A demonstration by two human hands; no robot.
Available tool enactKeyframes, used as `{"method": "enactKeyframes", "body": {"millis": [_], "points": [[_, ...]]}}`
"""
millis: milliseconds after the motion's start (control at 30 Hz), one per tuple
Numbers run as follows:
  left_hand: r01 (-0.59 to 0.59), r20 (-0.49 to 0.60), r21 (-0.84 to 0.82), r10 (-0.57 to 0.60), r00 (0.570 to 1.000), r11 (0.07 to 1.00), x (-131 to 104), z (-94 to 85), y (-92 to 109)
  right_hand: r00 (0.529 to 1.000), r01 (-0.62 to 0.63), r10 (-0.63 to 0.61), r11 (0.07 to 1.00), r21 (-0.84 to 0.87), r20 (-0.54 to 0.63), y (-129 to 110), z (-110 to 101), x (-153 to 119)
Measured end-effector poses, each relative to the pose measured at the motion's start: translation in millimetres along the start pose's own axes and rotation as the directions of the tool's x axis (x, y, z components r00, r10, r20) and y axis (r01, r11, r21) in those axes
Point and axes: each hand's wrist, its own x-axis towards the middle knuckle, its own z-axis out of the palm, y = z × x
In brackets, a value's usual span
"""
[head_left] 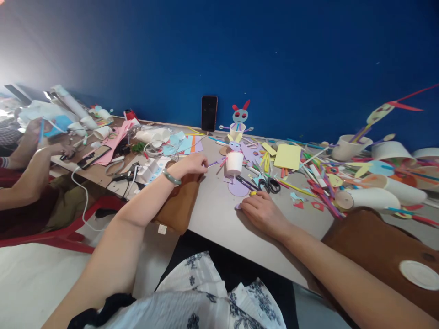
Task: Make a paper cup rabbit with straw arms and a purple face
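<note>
My left hand (195, 163) reaches over the table with curled fingers, and a thin purple stick (213, 163) shows at their tips. My right hand (262, 212) rests on the table, its fingertips closed on a small purple paper piece (237, 207), mostly covered. Between the hands stands an upside-down white paper cup (234, 162) with a purple paper head and yellow ears. Before the cup lies a purple paper disc (238, 188). Black scissors (270, 184) and a dark pen (246, 183) lie just beyond my right hand.
Behind stands a cup figure (237, 130) with red ears, beside a phone (209, 113) against the blue wall. Yellow sticky notes (287, 156), sticks and paper cups (366, 198) crowd the right. A power strip (151, 170), cables and another person's arms (30, 169) are left.
</note>
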Motion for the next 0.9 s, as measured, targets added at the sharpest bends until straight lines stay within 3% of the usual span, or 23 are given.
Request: {"method": "enactKeyframes", "body": {"millis": [200,367,567,700,800,900], "points": [[0.081,-0.109,0.027,-0.078,0.991,0.996,53.1,25.1,17.8,1.000,-0.011,0.011,1.000,0.003,0.001,-0.5,-1.1,-1.2],[0.082,-0.148,-0.008,-0.082,0.986,0.997,58.3,34.6,15.9,1.000,0.006,-0.006,1.000,0.002,-0.006,-1.0,-1.1,-1.2],[0.061,-0.253,-0.050,-0.072,0.965,0.997,52.9,17.8,13.5,1.000,0.024,-0.024,1.000,0.020,-0.001,-1.9,0.3,-1.7],[-0.007,-0.378,-0.059,-0.016,0.926,0.998,38.9,1.0,26.1,0.999,0.045,-0.044,0.999,-0.002,0.007,-2.9,-1.0,-0.7],[-0.179,-0.492,-0.001,0.155,0.856,0.984,17.3,3.3,42.0,0.999,0.028,-0.029,0.999,0.028,0.019,-3.0,-3.4,0.6],[-0.379,-0.545,0.205,0.427,0.721,0.902,-7.7,15.5,54.0,1.000,0.019,-0.018,0.999,0.049,-0.016,-1.0,-7.4,0.8]]}}
